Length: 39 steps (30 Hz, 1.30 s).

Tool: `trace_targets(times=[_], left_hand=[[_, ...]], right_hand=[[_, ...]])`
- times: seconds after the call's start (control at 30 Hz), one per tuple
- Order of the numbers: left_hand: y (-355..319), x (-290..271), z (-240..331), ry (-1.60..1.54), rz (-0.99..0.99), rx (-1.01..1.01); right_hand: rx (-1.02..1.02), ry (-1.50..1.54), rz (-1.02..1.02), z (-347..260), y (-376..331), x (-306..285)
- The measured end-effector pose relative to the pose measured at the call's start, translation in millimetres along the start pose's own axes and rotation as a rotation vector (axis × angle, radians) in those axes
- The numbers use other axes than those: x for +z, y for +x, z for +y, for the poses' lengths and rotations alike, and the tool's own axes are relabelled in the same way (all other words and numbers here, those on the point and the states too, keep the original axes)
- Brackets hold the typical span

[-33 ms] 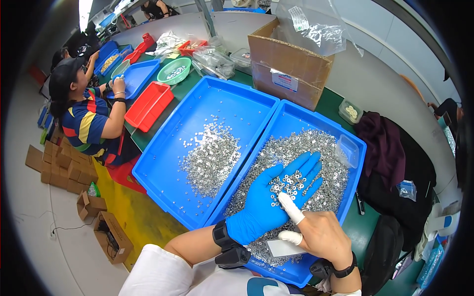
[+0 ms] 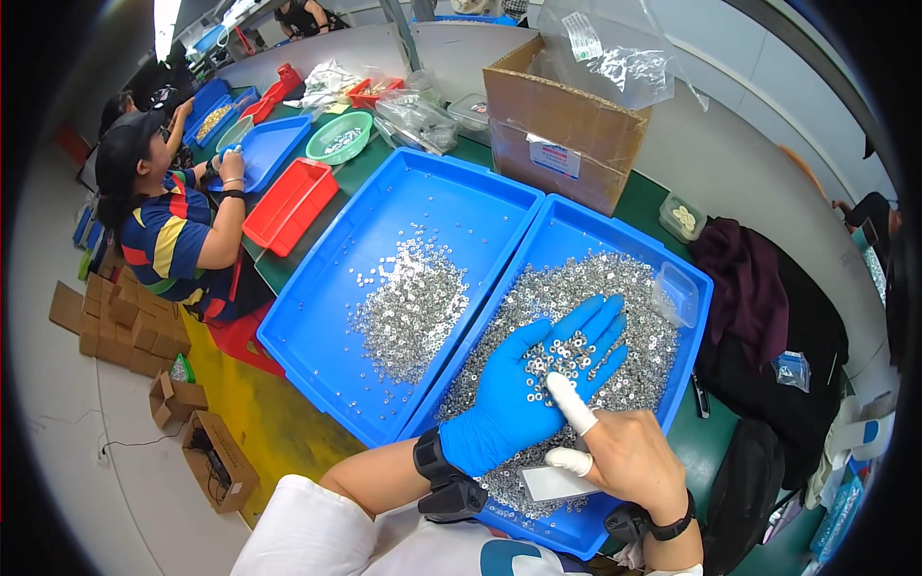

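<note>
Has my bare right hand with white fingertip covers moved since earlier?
Yes, slightly: the right hand shifted rightward against the blue plastic tray beneath.

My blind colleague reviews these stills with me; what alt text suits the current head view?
A blue-gloved left hand holds small metal rings in its open palm above a blue tray of many more, as the right hand, wearing white finger covers, points at them. To the left lies a second blue tray with a smaller pile.

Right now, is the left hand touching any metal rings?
Touching: the head view shows metal rings lying on the upturned, blue-gloved left hand.
</note>
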State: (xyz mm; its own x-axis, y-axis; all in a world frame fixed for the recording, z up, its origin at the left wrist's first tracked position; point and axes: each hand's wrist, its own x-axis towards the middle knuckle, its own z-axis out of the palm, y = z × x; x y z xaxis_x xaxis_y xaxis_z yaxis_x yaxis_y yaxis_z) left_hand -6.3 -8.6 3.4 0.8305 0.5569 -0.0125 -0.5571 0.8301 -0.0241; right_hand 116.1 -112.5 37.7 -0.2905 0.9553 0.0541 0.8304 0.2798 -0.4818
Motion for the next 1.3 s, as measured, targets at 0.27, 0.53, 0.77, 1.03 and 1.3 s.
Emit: trace_targets(times=[0.27, 0.53, 0.77, 1.03, 1.3], left_hand=[[-1, 3, 2, -0.010, 0.003, 0.007], [-3, 3, 0, -0.022, 0.013, 0.003], [-4, 5, -4, 0.087, 0.008, -0.003], [-6, 6, -10, 0.164, 0.024, -0.033], [-7, 4, -12, 0.061, 0.023, -0.079]], right_hand=[[0.004, -0.022, 0.059, 9, -3, -9], [-0.023, 0.013, 0.080, 7, -3, -9], [0.008, 0.021, 0.019, 5, -6, -15], [0.035, 0.070, 0.057, 0, -5, -13], [0.072, 0.013, 0.122, -6, -2, -7]])
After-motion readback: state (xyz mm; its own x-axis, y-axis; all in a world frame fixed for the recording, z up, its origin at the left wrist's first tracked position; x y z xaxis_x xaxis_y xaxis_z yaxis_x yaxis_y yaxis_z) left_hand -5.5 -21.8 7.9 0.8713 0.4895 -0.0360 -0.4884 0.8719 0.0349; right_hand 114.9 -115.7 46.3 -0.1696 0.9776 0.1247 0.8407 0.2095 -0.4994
